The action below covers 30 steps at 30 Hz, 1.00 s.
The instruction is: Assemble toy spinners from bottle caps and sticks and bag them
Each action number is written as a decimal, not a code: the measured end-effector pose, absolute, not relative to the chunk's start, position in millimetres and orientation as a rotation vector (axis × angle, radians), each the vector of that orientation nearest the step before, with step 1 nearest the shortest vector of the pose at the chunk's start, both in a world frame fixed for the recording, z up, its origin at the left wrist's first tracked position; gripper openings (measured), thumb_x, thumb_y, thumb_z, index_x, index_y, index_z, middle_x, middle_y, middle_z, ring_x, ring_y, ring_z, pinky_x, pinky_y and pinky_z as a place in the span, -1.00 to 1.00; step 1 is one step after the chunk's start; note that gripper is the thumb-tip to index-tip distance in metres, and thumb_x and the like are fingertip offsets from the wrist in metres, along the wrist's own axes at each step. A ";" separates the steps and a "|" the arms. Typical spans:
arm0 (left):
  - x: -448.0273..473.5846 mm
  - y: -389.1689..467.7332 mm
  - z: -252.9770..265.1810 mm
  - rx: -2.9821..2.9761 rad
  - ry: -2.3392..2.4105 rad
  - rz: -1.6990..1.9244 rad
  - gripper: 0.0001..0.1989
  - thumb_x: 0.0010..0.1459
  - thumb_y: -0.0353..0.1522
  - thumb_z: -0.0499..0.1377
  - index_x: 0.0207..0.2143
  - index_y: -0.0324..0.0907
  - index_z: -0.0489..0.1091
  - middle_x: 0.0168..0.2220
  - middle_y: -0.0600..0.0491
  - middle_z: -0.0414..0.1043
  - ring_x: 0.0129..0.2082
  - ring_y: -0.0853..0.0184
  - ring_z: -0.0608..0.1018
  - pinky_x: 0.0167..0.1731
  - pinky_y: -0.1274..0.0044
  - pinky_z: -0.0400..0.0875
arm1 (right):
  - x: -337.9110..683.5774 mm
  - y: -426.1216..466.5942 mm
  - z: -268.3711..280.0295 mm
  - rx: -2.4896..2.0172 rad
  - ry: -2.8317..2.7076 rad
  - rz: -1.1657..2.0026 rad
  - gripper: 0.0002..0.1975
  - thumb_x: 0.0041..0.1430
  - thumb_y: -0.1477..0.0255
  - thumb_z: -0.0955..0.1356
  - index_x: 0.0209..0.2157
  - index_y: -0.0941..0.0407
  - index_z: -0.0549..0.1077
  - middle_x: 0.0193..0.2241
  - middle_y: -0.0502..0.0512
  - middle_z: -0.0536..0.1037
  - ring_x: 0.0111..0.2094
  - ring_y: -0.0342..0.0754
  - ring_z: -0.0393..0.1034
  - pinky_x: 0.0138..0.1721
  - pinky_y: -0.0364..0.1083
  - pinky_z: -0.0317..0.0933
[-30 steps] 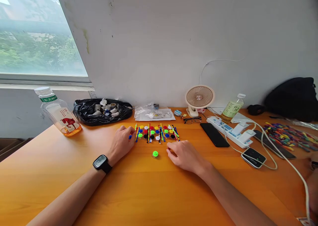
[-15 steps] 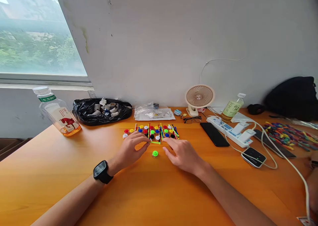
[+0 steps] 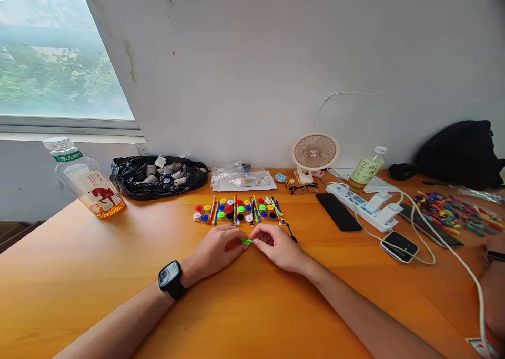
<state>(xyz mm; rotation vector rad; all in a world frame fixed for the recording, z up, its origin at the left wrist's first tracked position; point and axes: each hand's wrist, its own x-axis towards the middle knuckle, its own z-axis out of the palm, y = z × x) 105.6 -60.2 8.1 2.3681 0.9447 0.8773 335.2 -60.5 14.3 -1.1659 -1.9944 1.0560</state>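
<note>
My left hand (image 3: 216,249) is closed in a pinch at the table's middle, wearing a black watch on the wrist. Opposite it, my right hand (image 3: 280,247) is pinched too. Between the two sets of fingertips is a bright green thin strip (image 3: 246,241); the green-lidded pot beneath is mostly covered, so I cannot tell the two greens apart well. Just beyond the hands, small clear pots with coloured lids (image 3: 221,215) stand in groups, with thin coloured strips (image 3: 235,210) laid between them. A black strip (image 3: 292,232) lies beside my right hand.
At the back are a black bag of grey pieces (image 3: 130,188), plastic wrap on papers (image 3: 248,182), a fan (image 3: 315,156) and glasses (image 3: 303,189). Bottles stand left (image 3: 92,188) and right (image 3: 365,172). A phone (image 3: 338,211), power strip (image 3: 363,207) with cables and coloured strip pile (image 3: 445,211) lie right.
Both hands have come toward me and closer together, bringing the green strip from the row of pots to the single green-lidded pot. The black strip now shows. The view has shifted slightly.
</note>
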 end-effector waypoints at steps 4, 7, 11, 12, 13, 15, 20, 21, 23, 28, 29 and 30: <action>109.7 -57.6 3.5 2.353 0.959 0.860 -0.88 0.39 -0.32 0.21 -0.11 -0.09 0.55 -0.21 0.03 0.62 -0.24 0.30 0.62 -0.21 0.50 0.48 | 335.5 -56.9 12.0 -1.214 -1.954 1.002 -0.89 0.29 0.48 0.34 -0.27 0.14 0.54 -0.38 0.04 0.57 -0.36 -0.08 0.38 -0.32 -0.13 0.22; 110.7 -56.1 0.6 2.338 0.937 0.872 -0.88 0.40 -0.32 0.21 -0.09 -0.08 0.54 -0.18 0.04 0.62 -0.21 0.30 0.63 -0.16 0.50 0.49 | 335.0 -56.2 11.0 -1.257 -1.952 0.928 -0.89 0.28 0.48 0.35 -0.27 0.14 0.55 -0.37 0.05 0.58 -0.37 -0.07 0.40 -0.34 -0.13 0.22; 111.7 -55.5 -1.1 2.315 0.950 0.874 -0.89 0.40 -0.32 0.21 -0.11 -0.09 0.53 -0.20 0.06 0.62 -0.22 0.31 0.63 -0.17 0.52 0.47 | 333.7 -56.0 8.8 -1.275 -1.921 0.849 -0.89 0.26 0.49 0.35 -0.29 0.14 0.55 -0.35 0.08 0.60 -0.35 -0.05 0.42 -0.35 -0.13 0.22; 112.3 -55.7 -1.1 2.312 0.952 0.871 -0.90 0.40 -0.32 0.21 -0.11 -0.09 0.53 -0.20 0.06 0.61 -0.22 0.32 0.62 -0.17 0.52 0.47 | 333.4 -55.9 8.5 -1.273 -1.920 0.834 -0.89 0.26 0.50 0.35 -0.30 0.13 0.54 -0.35 0.08 0.60 -0.35 -0.05 0.42 -0.36 -0.13 0.22; 113.0 -56.0 -1.0 2.313 0.953 0.869 -0.90 0.40 -0.33 0.20 -0.11 -0.09 0.52 -0.20 0.06 0.61 -0.21 0.32 0.62 -0.16 0.52 0.46 | 333.2 -55.8 8.4 -1.269 -1.924 0.817 -0.90 0.25 0.50 0.35 -0.31 0.13 0.54 -0.35 0.08 0.60 -0.35 -0.05 0.42 -0.37 -0.13 0.22; 114.9 -57.3 -0.1 2.333 0.957 0.873 -0.91 0.39 -0.35 0.19 -0.11 -0.09 0.50 -0.18 0.05 0.59 -0.21 0.31 0.60 -0.16 0.50 0.46 | 332.9 -55.6 8.7 -1.258 -1.939 0.774 -0.89 0.24 0.53 0.34 -0.32 0.12 0.53 -0.35 0.06 0.58 -0.37 -0.06 0.41 -0.38 -0.13 0.21; 119.9 -60.8 6.2 2.518 0.978 0.900 -0.95 0.27 -0.43 0.22 -0.23 -0.11 0.41 -0.22 0.02 0.55 -0.20 0.23 0.53 -0.17 0.42 0.41 | 333.3 -56.6 10.5 -1.234 -1.996 0.668 -0.84 0.21 0.62 0.33 -0.36 0.12 0.51 -0.40 0.02 0.54 -0.42 -0.10 0.33 -0.41 -0.15 0.15; 120.6 -61.3 7.5 2.555 0.982 0.892 -0.94 0.26 -0.44 0.21 -0.25 -0.11 0.39 -0.24 0.02 0.54 -0.21 0.22 0.52 -0.18 0.41 0.39 | 333.6 -56.9 10.8 -1.230 -2.007 0.660 -0.84 0.21 0.63 0.33 -0.36 0.12 0.51 -0.40 0.02 0.53 -0.42 -0.10 0.34 -0.41 -0.15 0.15; 121.7 -62.1 9.3 2.601 0.996 0.873 -0.92 0.24 -0.45 0.20 -0.26 -0.10 0.36 -0.26 0.03 0.52 -0.23 0.22 0.50 -0.21 0.41 0.36 | 334.3 -57.4 11.1 -1.220 -2.028 0.656 -0.83 0.20 0.65 0.33 -0.36 0.12 0.51 -0.40 0.01 0.53 -0.42 -0.11 0.33 -0.41 -0.16 0.14; 121.9 -62.8 10.5 2.608 1.023 0.846 -0.86 0.19 -0.48 0.22 -0.26 -0.10 0.33 -0.23 0.05 0.52 -0.19 0.21 0.50 -0.20 0.41 0.34 | 335.2 -57.1 11.1 -1.215 -2.054 0.666 -0.83 0.21 0.66 0.34 -0.34 0.12 0.51 -0.41 -0.01 0.53 -0.43 -0.12 0.31 -0.39 -0.16 0.13; 121.6 -62.8 10.5 2.606 1.024 0.842 -0.86 0.19 -0.48 0.22 -0.26 -0.10 0.32 -0.23 0.05 0.52 -0.18 0.21 0.50 -0.19 0.41 0.34 | 335.5 -57.0 11.1 -1.215 -2.059 0.681 -0.83 0.22 0.65 0.34 -0.34 0.12 0.51 -0.42 -0.02 0.53 -0.44 -0.12 0.31 -0.40 -0.16 0.13; 121.4 -62.8 10.5 2.607 1.023 0.838 -0.86 0.19 -0.48 0.21 -0.26 -0.10 0.32 -0.22 0.05 0.51 -0.18 0.21 0.50 -0.18 0.41 0.34 | 335.8 -57.0 11.3 -1.212 -2.067 0.699 -0.83 0.22 0.65 0.34 -0.34 0.11 0.50 -0.43 -0.02 0.53 -0.45 -0.12 0.31 -0.41 -0.16 0.13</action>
